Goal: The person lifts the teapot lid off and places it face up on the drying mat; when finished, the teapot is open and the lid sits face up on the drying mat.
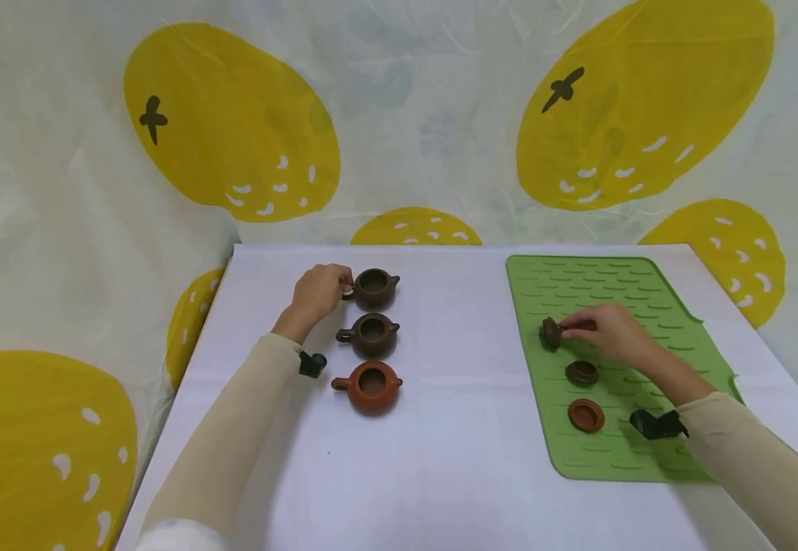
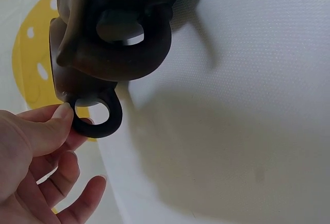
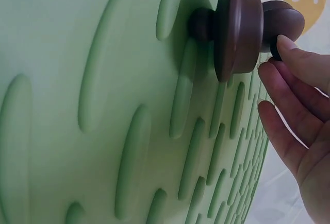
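A white table (image 1: 440,459) stands before a pale cloth backdrop (image 1: 426,115) printed with large yellow fruit shapes. On the table's left part, two lidless teapots sit in a column: a dark brown middle teapot (image 1: 369,334) and, nearest the viewer, an orange-brown teapot (image 1: 371,386), both with handles pointing left. A green ribbed mat (image 1: 619,451) covers the table's right part. Two lids lie on the mat, one behind the other: a dark brown lid (image 1: 581,373) and an orange-brown lid (image 1: 586,415).
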`<state>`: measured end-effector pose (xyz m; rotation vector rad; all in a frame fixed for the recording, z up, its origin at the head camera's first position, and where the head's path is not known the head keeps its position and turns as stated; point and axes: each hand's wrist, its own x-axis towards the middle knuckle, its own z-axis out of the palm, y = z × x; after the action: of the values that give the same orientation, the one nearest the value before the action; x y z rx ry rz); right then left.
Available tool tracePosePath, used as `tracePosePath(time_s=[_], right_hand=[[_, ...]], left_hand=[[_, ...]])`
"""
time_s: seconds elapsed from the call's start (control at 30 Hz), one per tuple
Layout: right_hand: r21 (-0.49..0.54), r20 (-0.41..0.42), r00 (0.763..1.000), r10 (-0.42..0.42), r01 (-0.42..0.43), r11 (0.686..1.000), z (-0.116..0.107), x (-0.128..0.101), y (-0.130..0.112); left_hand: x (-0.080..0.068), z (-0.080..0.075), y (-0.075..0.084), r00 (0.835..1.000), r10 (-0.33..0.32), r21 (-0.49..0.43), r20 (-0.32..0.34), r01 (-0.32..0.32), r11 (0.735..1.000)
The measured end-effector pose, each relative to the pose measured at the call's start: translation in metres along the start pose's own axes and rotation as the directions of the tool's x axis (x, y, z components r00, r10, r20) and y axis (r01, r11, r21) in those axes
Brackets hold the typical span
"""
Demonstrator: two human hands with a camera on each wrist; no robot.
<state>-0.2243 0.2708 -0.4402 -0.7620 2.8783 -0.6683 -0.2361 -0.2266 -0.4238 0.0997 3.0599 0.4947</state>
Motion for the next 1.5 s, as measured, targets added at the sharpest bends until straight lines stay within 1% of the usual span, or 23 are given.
tracePosePath(time_s=[0.17, 0.3, 0.43, 0.73, 0.87, 1.13, 1.5], right_hand=[[-0.006, 0.027, 1.000, 0.016, -0.016, 1.000, -0.001, -0.003, 0.003], [-0.020, 0.019, 1.000, 0.000, 0.001, 1.000, -0.002, -0.006, 0.008], [-0.027, 0.019, 1.000, 0.001, 0.000, 1.000, -0.002, -0.009, 0.013], [-0.054, 0.008, 1.000, -0.010, 0.011, 0.999, -0.001, -0.012, 0.023], [-0.065, 0.005, 1.000, 0.001, 0.000, 0.998, 0.000, -0.013, 0.025], [-0.038, 0.008, 1.000, 0.010, -0.010, 0.999, 0.002, -0.013, 0.027], [-0.050, -0.008, 1.000, -0.002, 0.002, 0.999, 0.005, -0.015, 0.033]], left_hand=[[-0.001, 0.001, 0.000, 1.000, 0.011, -0.006, -0.016, -0.011, 1.000], [-0.001, 0.001, 0.001, 0.999, 0.014, -0.016, -0.032, -0.015, 1.000], [-0.002, 0.000, 0.001, 0.999, 0.017, -0.018, -0.041, -0.017, 1.000], [0.000, 0.004, 0.000, 1.000, 0.010, -0.011, -0.029, -0.010, 1.000], [0.000, 0.004, 0.000, 1.000, 0.005, -0.009, -0.026, -0.005, 1.000], [-0.003, 0.001, 0.001, 1.000, 0.010, -0.004, -0.027, -0.010, 1.000], [-0.004, 0.001, 0.002, 1.000, 0.009, -0.015, -0.025, -0.009, 1.000]])
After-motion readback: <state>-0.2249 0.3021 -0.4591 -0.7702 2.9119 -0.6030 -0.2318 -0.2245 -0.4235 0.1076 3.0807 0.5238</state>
